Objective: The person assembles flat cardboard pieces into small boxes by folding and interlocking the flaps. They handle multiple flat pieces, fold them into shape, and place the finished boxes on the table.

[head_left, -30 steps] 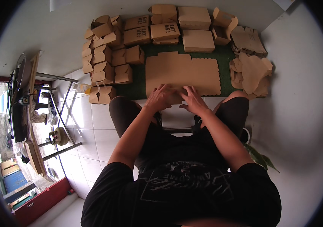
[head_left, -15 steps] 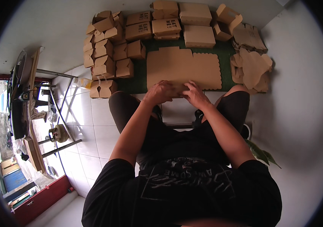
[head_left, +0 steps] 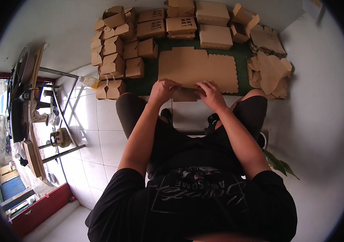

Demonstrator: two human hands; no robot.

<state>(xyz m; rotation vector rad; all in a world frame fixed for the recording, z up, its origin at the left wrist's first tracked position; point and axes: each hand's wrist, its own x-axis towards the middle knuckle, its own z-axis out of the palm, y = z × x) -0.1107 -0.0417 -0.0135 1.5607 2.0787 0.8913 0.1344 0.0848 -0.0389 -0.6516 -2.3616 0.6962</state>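
- On the dark green mat (head_left: 244,54) by the person's knees lies the large flat brown cardboard box blank with scalloped edges (head_left: 198,68), its near edge under both hands.
- Folded brown cardboard boxes (head_left: 119,56) are stacked left and beyond it; loose flat brown cutouts (head_left: 270,70) are piled right.
- Left hand (head_left: 163,90) has its fingers curled, pinching the blank's near flap.
- Right hand (head_left: 210,94) presses there with fingers bent; creasing likely goes best with even pressure along the fold.
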